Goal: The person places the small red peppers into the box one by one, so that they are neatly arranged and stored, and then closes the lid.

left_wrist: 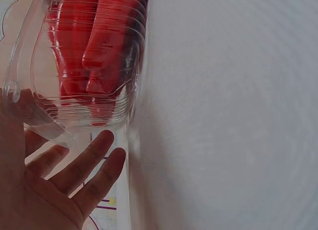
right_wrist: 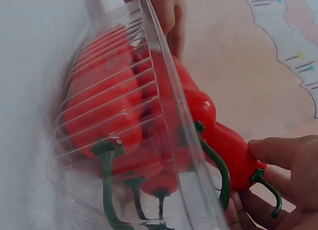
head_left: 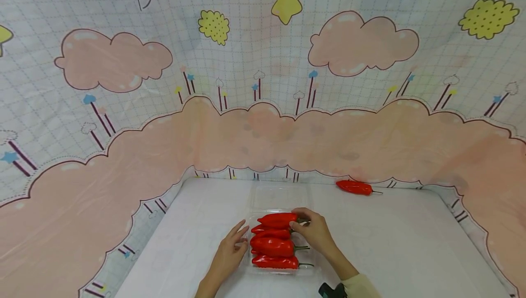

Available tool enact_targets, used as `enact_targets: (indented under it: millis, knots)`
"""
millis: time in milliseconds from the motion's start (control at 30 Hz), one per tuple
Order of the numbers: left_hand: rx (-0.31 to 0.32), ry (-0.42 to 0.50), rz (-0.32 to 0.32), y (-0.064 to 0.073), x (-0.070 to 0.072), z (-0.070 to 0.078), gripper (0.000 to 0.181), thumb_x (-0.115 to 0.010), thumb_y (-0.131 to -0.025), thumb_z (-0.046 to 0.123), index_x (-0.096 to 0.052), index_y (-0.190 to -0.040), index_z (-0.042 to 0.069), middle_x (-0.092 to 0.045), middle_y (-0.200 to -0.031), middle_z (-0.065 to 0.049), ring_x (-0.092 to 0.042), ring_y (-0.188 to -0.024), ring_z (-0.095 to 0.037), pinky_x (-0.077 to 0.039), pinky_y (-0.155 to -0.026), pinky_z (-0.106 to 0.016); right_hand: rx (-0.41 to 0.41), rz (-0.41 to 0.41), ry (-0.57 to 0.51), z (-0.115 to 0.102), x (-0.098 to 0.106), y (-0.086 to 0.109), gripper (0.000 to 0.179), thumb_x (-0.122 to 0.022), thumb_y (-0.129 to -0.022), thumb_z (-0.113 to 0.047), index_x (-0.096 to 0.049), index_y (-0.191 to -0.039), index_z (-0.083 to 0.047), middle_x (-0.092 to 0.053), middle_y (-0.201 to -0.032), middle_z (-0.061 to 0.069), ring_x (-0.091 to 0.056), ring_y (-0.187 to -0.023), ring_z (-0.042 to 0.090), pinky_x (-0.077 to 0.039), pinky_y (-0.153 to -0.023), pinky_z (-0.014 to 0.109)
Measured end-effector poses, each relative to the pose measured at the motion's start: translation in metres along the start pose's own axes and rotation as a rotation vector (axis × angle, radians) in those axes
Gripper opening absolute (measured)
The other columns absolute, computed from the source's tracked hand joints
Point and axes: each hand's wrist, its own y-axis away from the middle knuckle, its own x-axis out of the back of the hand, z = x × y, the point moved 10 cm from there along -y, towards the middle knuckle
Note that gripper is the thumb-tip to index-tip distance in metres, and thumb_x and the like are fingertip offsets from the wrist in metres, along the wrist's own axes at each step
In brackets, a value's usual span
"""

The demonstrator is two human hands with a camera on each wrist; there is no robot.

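One clear, ribbed plastic container holds at least five glossy, elongated red peppers; overlap prevents an exact count. One additional red pepper lies outside. One bare left hand and one bare right hand are present.

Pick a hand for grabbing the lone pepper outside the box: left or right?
Right hand, probably: it's nearer the lone pepper, off to the right. It holds another pepper, so should release that first. Left hand holds none but sits across the box.
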Motion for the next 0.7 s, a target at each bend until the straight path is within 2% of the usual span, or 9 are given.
enact_targets:
  millis: [467,700]
  knots:
    - [-0.001,-0.007,0.000,0.0004,-0.0009,-0.0008,0.044,-0.061,-0.090,0.002,-0.058,-0.135,0.000,-0.046,-0.151,-0.012,-0.070,-0.099,-0.020,-0.058,-0.080,-0.018,-0.014,-0.023,0.011,0.0049,-0.0031,-0.0033,0.037,-0.071,-0.088,-0.016,-0.064,-0.123,-0.008,-0.071,-0.116,0.009,-0.068,-0.102,0.023,-0.060,-0.087,0.037]
    - [0.006,-0.002,-0.003,0.0001,-0.0008,-0.0008,0.045,-0.061,-0.091,0.003,-0.057,-0.135,0.001,-0.046,-0.151,-0.012,-0.070,-0.100,-0.020,-0.057,-0.080,-0.017,-0.022,-0.017,0.033,0.0067,-0.0001,-0.0030,0.035,-0.071,-0.088,-0.015,-0.065,-0.122,-0.012,-0.069,-0.122,0.013,-0.066,-0.108,0.028,-0.058,-0.092,0.042]
